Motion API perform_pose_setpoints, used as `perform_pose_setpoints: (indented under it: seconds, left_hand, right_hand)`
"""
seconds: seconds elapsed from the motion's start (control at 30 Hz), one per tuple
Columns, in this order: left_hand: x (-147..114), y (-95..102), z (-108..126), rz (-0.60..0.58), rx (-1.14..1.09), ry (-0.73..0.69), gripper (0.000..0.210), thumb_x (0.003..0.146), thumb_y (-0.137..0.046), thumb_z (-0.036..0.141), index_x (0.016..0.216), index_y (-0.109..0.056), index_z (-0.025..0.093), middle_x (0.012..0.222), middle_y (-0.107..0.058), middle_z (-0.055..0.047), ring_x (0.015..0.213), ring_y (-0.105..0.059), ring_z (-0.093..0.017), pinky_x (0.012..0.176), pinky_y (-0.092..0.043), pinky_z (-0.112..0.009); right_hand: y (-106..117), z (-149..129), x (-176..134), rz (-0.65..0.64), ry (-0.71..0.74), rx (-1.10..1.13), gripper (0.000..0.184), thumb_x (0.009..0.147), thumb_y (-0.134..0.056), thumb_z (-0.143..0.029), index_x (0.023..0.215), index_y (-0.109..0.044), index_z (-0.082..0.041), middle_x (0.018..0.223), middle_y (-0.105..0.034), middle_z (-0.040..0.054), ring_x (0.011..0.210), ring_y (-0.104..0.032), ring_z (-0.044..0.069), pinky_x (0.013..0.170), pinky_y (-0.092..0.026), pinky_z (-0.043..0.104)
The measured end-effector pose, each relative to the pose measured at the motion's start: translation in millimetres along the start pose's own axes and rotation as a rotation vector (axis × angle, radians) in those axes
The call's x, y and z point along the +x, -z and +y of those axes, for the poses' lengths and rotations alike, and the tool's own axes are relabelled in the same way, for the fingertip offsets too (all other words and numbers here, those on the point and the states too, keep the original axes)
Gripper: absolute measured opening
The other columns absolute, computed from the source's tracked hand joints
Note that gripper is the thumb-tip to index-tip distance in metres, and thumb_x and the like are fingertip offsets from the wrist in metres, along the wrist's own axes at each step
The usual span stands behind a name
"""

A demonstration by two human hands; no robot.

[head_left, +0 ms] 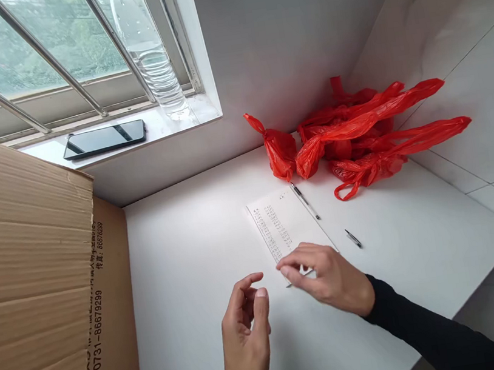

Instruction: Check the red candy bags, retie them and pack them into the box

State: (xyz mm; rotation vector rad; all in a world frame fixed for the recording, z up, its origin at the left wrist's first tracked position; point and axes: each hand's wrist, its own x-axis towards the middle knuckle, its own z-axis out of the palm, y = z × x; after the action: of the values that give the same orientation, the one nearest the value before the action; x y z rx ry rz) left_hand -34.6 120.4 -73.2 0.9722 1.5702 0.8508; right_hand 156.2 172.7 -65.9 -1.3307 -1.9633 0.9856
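Note:
My left hand (246, 335) is raised over the white table, its fingers loosely curled, with a gap between thumb and forefinger and nothing in it. To its right, my right hand (328, 274) hovers above the lower edge of a handwritten sheet of paper (286, 216). Its thumb and forefinger are pinched together; whatever is between them is too small to make out. A thin pointed tip (289, 285) shows just under the right thumb, the rest of it largely hidden. Along the paper's right side lies a clear pen (306, 201). A short dark pen piece (354, 238) rests farther right.
Several knotted red plastic bags (360, 138) lie at the back right against the wall. A cardboard box (33, 270) stands on the left. On the windowsill are a phone (105, 139) and a water bottle (161, 77). The table's edge (469, 299) runs along the right.

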Motion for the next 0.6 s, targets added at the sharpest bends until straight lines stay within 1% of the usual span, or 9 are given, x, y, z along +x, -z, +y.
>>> perform_pose_setpoints:
  seconds: [0.07,0.13,0.2,0.23,0.3,0.33,0.4,0.47,0.6]
  left_hand:
    - [-1,-0.8,-4,0.087,0.002,0.023,0.051,0.087,-0.065,0.058,0.131,-0.06,0.033,0.081,-0.056,0.001,0.067,-0.049,-0.016,0.069,-0.042,-0.031]
    - [-3,-2.0,-8,0.144,-0.039,-0.019,0.055,0.085,-0.07,0.05,0.137,-0.059,0.035,0.089,-0.06,-0.001,0.085,-0.059,-0.021,0.083,-0.045,-0.034]
    - [-4,-3.3,-12,0.163,-0.101,-0.104,0.056,0.084,-0.071,0.044,0.139,-0.059,0.036,0.114,-0.065,-0.007,0.116,-0.059,-0.028,0.101,-0.043,-0.04]
    - [-5,-3.7,-14,0.161,-0.124,-0.139,0.054,0.084,-0.07,0.042,0.138,-0.061,0.037,0.131,-0.062,-0.007,0.129,-0.054,-0.03,0.108,-0.04,-0.043]
    - [-6,-3.7,-17,0.146,-0.153,-0.145,0.05,0.085,-0.069,0.043,0.134,-0.063,0.04,0.152,-0.05,-0.002,0.139,-0.046,-0.032,0.114,-0.036,-0.047]
    - [-7,-3.2,-18,0.14,-0.16,-0.121,0.048,0.085,-0.07,0.045,0.133,-0.063,0.041,0.154,-0.049,-0.001,0.139,-0.046,-0.032,0.115,-0.036,-0.048]
    - [-8,-1.6,-20,0.147,-0.177,-0.058,0.05,0.084,-0.072,0.05,0.133,-0.064,0.041,0.148,-0.055,-0.002,0.134,-0.052,-0.033,0.114,-0.038,-0.05]
    - [-9,0.8,-21,0.169,-0.196,-0.026,0.051,0.083,-0.072,0.054,0.13,-0.066,0.037,0.141,-0.061,-0.005,0.129,-0.057,-0.033,0.111,-0.041,-0.05]
    - [-14,6.1,-22,0.2,-0.215,-0.001,0.045,0.083,-0.071,0.055,0.122,-0.07,0.032,0.132,-0.067,-0.006,0.12,-0.063,-0.031,0.107,-0.046,-0.046]
  right_hand:
    - [14,15,16,0.085,-0.059,-0.018,0.025,0.1,-0.054,-0.037,0.09,-0.073,-0.024,0.082,-0.075,-0.0013,0.076,-0.066,0.015,0.07,-0.05,0.028]
    - [29,35,37,0.165,-0.088,-0.06,0.032,0.101,-0.051,-0.042,0.09,-0.073,-0.022,0.083,-0.075,0.0005,0.074,-0.066,0.015,0.068,-0.051,0.029]
    - [41,56,62,0.255,-0.1,-0.11,0.029,0.1,-0.051,-0.042,0.099,-0.072,-0.021,0.094,-0.075,0.0038,0.079,-0.066,0.017,0.073,-0.054,0.031]
    - [46,65,75,0.294,-0.099,-0.139,0.027,0.099,-0.052,-0.039,0.105,-0.071,-0.02,0.101,-0.074,0.0058,0.085,-0.067,0.019,0.078,-0.055,0.034]
    - [51,80,101,0.343,-0.084,-0.198,0.026,0.095,-0.058,-0.032,0.114,-0.07,-0.019,0.117,-0.07,0.0099,0.106,-0.064,0.023,0.093,-0.053,0.04]
    - [51,86,114,0.356,-0.073,-0.226,0.026,0.093,-0.061,-0.029,0.115,-0.07,-0.019,0.126,-0.066,0.0114,0.117,-0.06,0.026,0.102,-0.049,0.044]
    - [48,93,136,0.369,-0.058,-0.267,0.027,0.09,-0.067,-0.026,0.116,-0.07,-0.019,0.142,-0.056,0.0123,0.134,-0.048,0.03,0.114,-0.038,0.052]
    - [42,98,153,0.374,-0.05,-0.283,0.028,0.09,-0.07,-0.028,0.116,-0.069,-0.019,0.15,-0.049,0.0116,0.14,-0.041,0.033,0.117,-0.033,0.057]
    - [37,100,168,0.404,-0.025,-0.241,0.032,0.094,-0.067,-0.033,0.123,-0.065,-0.019,0.144,-0.054,0.0113,0.135,-0.049,0.031,0.114,-0.038,0.058]
